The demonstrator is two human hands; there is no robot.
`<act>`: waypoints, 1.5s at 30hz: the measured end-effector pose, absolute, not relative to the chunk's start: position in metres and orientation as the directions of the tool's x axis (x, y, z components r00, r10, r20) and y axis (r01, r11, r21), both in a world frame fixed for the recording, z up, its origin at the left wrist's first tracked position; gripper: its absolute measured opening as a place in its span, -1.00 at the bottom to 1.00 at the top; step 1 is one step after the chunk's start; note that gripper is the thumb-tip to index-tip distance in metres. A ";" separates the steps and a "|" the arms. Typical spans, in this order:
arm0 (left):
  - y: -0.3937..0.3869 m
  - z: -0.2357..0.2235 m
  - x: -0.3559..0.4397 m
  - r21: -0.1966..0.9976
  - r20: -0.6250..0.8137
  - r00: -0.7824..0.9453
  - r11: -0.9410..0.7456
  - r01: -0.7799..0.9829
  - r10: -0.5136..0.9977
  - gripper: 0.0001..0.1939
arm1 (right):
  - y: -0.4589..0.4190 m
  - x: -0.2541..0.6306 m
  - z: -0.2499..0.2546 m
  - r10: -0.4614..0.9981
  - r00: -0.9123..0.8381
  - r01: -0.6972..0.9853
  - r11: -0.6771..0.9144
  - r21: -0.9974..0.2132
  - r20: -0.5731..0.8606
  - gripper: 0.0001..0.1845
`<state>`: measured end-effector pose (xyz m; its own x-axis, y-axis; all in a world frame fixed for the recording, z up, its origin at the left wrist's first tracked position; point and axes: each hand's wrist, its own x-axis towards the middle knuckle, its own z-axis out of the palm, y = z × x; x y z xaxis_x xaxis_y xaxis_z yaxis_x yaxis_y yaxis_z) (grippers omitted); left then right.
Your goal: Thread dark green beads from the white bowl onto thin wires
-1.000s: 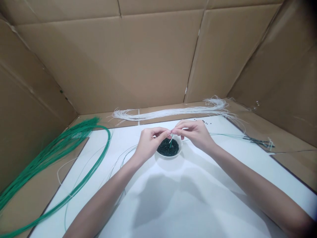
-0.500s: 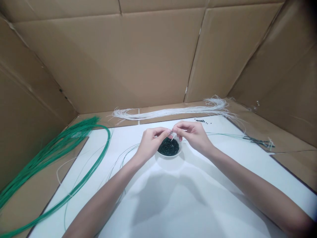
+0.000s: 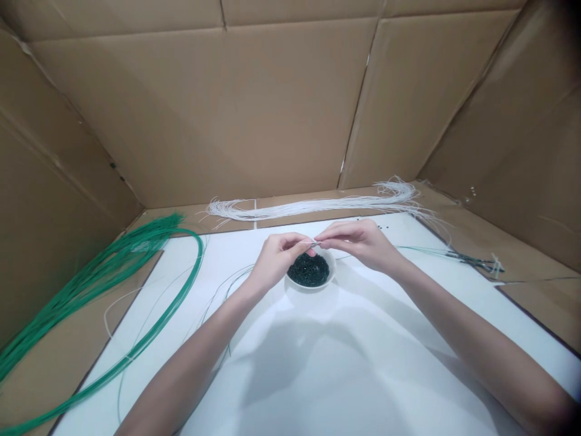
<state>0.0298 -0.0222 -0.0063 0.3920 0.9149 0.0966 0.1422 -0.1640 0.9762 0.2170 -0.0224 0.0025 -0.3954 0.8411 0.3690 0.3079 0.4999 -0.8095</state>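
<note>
A person is working over a small white bowl (image 3: 333, 267) at a bench, with both forearms reaching in from the bottom of the view. The left hand (image 3: 276, 263) and the right hand (image 3: 358, 244) are closed into narrow pinches, their fingertips (image 3: 312, 252) meeting just above the bowl's far rim and holding a thin strand (image 3: 314, 243) between them; the strand is too fine to tell exactly what it is or whether it carries anything. Directly below the hands, dark green beads (image 3: 308, 270) are filling the bottom of the bowl, which is resting on a white sheet (image 3: 290, 369) that is covering most of the bench. Loose thin green strands (image 3: 426, 248) are trailing across the sheet to the right, ending in a dark bunch (image 3: 472, 260) at its edge, while a few stray dark beads (image 3: 379, 226) are lying near the sheet's far edge. Beyond it, a long hank of white cord (image 3: 308, 209) is stretching across the bench. A thick bundle of green wire (image 3: 113, 257) is sweeping in from the left, curving into a wide loop (image 3: 200, 266) over the sheet. Cardboard walls (image 3: 195, 109) are enclosing the whole scene on three sides.
</note>
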 end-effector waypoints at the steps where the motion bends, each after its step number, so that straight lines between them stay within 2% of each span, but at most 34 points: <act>1: -0.022 -0.006 0.030 0.977 0.085 0.402 -0.156 0.148 0.912 -0.74 | -0.022 0.217 0.003 0.828 -0.404 0.342 0.531 -0.775 0.389 -0.83; 6: -0.021 -0.008 0.030 0.977 0.053 0.406 -0.131 0.166 0.912 -0.71 | -0.021 0.217 -0.001 0.709 -0.462 0.443 0.705 -0.553 0.533 -0.82; 10: -0.019 -0.008 0.029 0.990 0.001 0.427 -0.061 0.125 0.904 -0.69 | -0.019 0.219 -0.007 0.509 -0.531 0.509 0.831 -0.224 0.677 -0.79; 14: -0.017 -0.008 0.028 0.998 -0.028 0.423 -0.002 0.070 0.905 -0.68 | -0.018 0.219 -0.014 0.323 -0.602 0.585 0.801 0.128 0.730 -0.81; 16: -0.017 -0.007 0.027 0.998 -0.037 0.421 0.011 0.066 0.907 -0.69 | -0.019 0.218 -0.016 0.283 -0.656 0.586 0.775 0.235 0.700 -0.80; 17: -0.016 -0.007 0.026 0.998 -0.041 0.421 0.013 0.068 0.906 -0.69 | -0.020 0.217 -0.016 0.292 -0.676 0.585 0.771 0.252 0.676 -0.79; 19: -0.017 -0.006 0.026 0.996 -0.056 0.423 0.019 0.093 0.904 -0.68 | -0.021 0.214 -0.017 0.365 -0.689 0.604 0.766 0.218 0.626 -0.73; 22: -0.016 -0.004 0.025 0.987 -0.093 0.448 0.022 0.162 0.889 -0.62 | -0.020 0.213 -0.018 0.498 -0.634 0.669 0.737 0.097 0.591 -0.66; 27: -0.007 -0.001 0.010 0.971 -0.094 0.472 -0.024 0.238 0.877 -0.56 | -0.014 0.215 -0.019 0.567 -0.483 0.655 0.740 -0.154 0.667 -0.74; 29: -0.001 0.001 0.000 0.966 -0.147 0.491 0.018 0.257 0.859 -0.58 | -0.014 0.216 -0.018 0.605 -0.413 0.623 0.733 -0.274 0.680 -0.77; 31: 0.004 0.002 -0.010 0.964 -0.197 0.581 0.048 0.262 0.790 -0.61 | -0.013 0.216 -0.017 0.655 -0.339 0.609 0.700 -0.374 0.675 -0.78; 34: 0.009 0.005 -0.019 0.964 -0.234 0.674 0.078 0.253 0.701 -0.74 | -0.012 0.217 -0.015 0.726 -0.250 0.603 0.635 -0.483 0.641 -0.79; 38: 0.010 0.005 -0.020 0.975 -0.200 0.609 0.094 0.201 0.768 -0.87 | -0.007 0.220 -0.015 0.779 -0.173 0.596 0.570 -0.565 0.603 -0.79; 45: 0.008 0.003 -0.011 0.971 -0.091 0.427 -0.016 0.240 0.900 -0.78 | -0.004 0.221 -0.014 0.803 -0.161 0.570 0.550 -0.610 0.573 -0.77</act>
<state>-0.0111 0.0079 0.0032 0.4270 0.8997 -0.0911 0.2404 -0.0158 0.9706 0.2206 -0.0043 -0.0139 -0.1610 0.8032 0.5735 0.5705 0.5499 -0.6101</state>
